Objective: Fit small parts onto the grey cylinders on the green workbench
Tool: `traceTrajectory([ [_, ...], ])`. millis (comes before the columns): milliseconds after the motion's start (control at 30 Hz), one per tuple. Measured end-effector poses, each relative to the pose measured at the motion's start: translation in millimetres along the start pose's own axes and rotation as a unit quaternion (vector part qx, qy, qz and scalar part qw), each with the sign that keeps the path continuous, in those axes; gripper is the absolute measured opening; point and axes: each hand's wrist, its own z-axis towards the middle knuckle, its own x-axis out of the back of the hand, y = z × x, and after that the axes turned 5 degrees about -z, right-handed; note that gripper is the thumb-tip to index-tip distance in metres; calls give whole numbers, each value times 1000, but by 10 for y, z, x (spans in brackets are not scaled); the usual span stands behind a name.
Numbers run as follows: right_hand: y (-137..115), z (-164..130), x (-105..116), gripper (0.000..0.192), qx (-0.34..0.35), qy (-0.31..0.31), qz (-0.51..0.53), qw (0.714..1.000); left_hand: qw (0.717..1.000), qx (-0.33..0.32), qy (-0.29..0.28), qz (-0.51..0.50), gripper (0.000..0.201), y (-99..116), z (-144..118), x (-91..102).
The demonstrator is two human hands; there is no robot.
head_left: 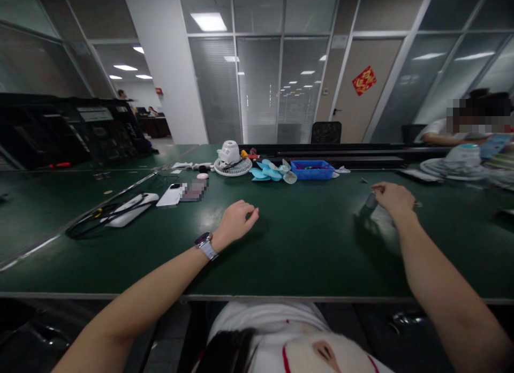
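Resting on the green table [305, 255], the left hand [236, 220] lies loosely curled with a wristwatch [205, 245] on its wrist, fingers bent inward and holding nothing. The right hand [393, 197] reaches farther out, its fingers laid over a dark, glossy object [371, 210] that is too blurred to name; whether the hand grips it or only touches it cannot be told. Beyond the hands, near the table's far edge, stands a small white desk fan [231, 159], with loose light-blue fan blades [270, 171] just beside it and a blue tray [312, 169] next to those. To the left lie a white phone [171, 195] and a white device with black cables [128, 210]. At the far right another person [453, 129] sits at the table behind a second fan part [458, 161].
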Motion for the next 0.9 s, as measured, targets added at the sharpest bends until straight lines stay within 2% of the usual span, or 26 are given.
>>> traceTrajectory([
  [300, -137, -61, 21, 29, -17, 1, -13, 1000, 1000, -7, -5, -4, 38, -12, 5, -7],
  [467, -123, -37, -20, 36, -16, -1, -30, 999, 1000, -6, -8, -1, 39, -16, 1, -14],
  [900, -97, -15, -32, 33, -25, -1, -25, 999, 1000, 4, -15, -14, 40, 39, -3, -4],
])
